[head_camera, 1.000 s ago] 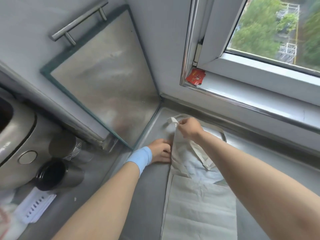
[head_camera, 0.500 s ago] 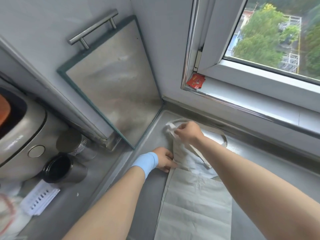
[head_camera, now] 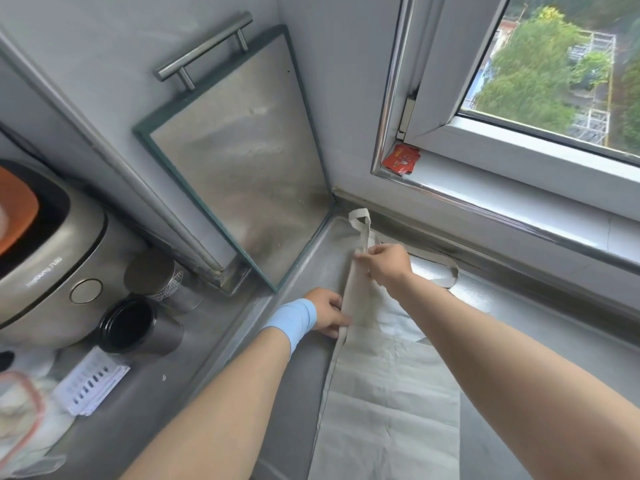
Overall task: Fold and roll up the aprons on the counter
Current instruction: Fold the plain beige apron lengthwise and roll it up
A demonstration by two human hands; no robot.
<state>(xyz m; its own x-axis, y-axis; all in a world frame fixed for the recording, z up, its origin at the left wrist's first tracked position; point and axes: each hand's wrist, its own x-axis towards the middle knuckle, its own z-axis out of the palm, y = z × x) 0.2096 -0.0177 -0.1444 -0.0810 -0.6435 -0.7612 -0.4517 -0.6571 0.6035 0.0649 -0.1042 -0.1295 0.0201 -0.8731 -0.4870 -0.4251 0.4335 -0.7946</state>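
A cream apron (head_camera: 388,403) lies lengthwise on the steel counter (head_camera: 298,386), folded into a long panel with its bib end toward the corner. My right hand (head_camera: 384,263) pinches a cream strap (head_camera: 360,223) near the bib's top, and the strap's looped end reaches the corner. My left hand (head_camera: 329,315), with a light blue wristband, holds the apron's left edge at the bib's base. A neck loop (head_camera: 446,271) lies flat to the right of my right hand.
A steel panel (head_camera: 242,161) with a bar handle leans in the corner. Left of it stand a rice cooker (head_camera: 45,254), a black cup (head_camera: 135,327) and a steel tin (head_camera: 152,275). The window sill (head_camera: 519,209) with a red packet (head_camera: 401,159) borders the counter's back.
My right hand has stretched the strap out toward the corner, so its end now lies straight beyond my fingers. The left hand stays at the apron's edge. The camera has moved closer.
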